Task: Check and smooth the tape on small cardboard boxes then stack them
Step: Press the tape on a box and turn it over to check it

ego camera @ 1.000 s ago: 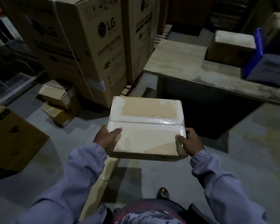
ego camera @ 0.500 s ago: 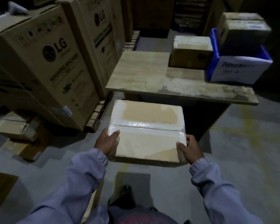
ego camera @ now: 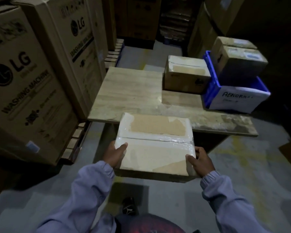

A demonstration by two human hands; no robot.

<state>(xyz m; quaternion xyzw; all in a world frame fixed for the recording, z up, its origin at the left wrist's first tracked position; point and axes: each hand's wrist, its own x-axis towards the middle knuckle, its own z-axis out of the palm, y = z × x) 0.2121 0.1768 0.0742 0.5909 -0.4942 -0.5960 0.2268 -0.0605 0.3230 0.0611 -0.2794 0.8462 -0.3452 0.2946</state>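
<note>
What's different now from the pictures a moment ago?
The person has carried the taped box forward to the wooden table; its far edge now overlaps the table's near edge. Nothing was let go: left hand and right hand still grip its sides.

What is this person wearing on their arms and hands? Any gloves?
No gloves: the left hand and right hand are both bare, with no rings or watch visible in this dim view. Both arms are covered by long, loose sleeves of pale lavender-grey fabric, each gathered into a ribbed elastic cuff at the wrist. No logos or markings show on them.
</note>
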